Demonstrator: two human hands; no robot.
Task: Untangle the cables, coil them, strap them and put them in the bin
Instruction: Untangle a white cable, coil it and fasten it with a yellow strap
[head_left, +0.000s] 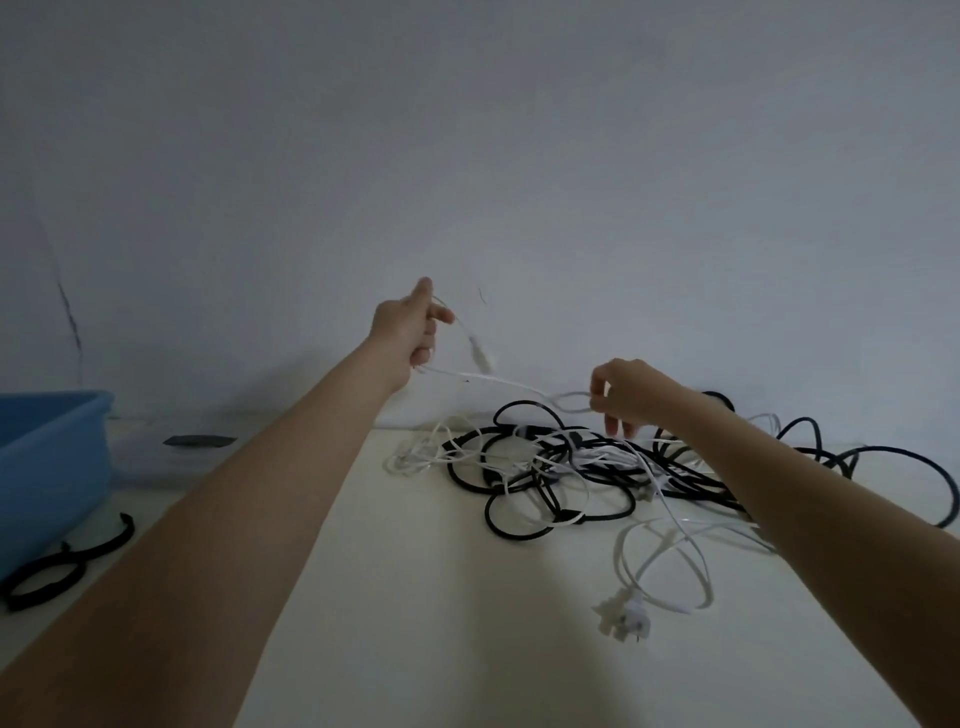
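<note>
Both hands up: L hand (410, 327) & R hand (621, 392) pinch white cable (498, 381).

Both bare forearms reach forward and away from the camera, the left one longer in view and angled up toward the middle, the right one coming in from the lower right. The left hand (410, 325) is raised higher than the right, back of the hand toward the camera, thumb up, forefinger out and the other fingers curled, gripping a thin white cable (498, 382). The right hand (626, 395) sits lower and further right, wrist bent down, its fingers (597, 402) and thumb pinching the same cable.
</note>
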